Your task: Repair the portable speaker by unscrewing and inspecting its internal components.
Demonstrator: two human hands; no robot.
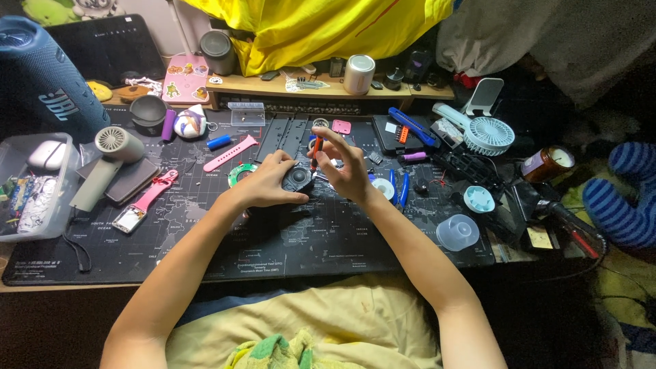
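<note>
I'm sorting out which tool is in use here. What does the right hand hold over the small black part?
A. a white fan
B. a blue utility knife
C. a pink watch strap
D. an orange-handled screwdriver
D: the right hand pinches an orange-handled screwdriver upright over the black part, which the left hand steadies on the mat.

Both bare forearms stretched forward from the lower edge, converging at mid-frame. Left hand (268, 183) palm down, fingers curled in a closed grip, thumb toward the right. Right hand (345, 167) just beside it, raised at the wrist, fingertips (321, 137) pinched together at the top, remaining fingers loosely bent.
</note>
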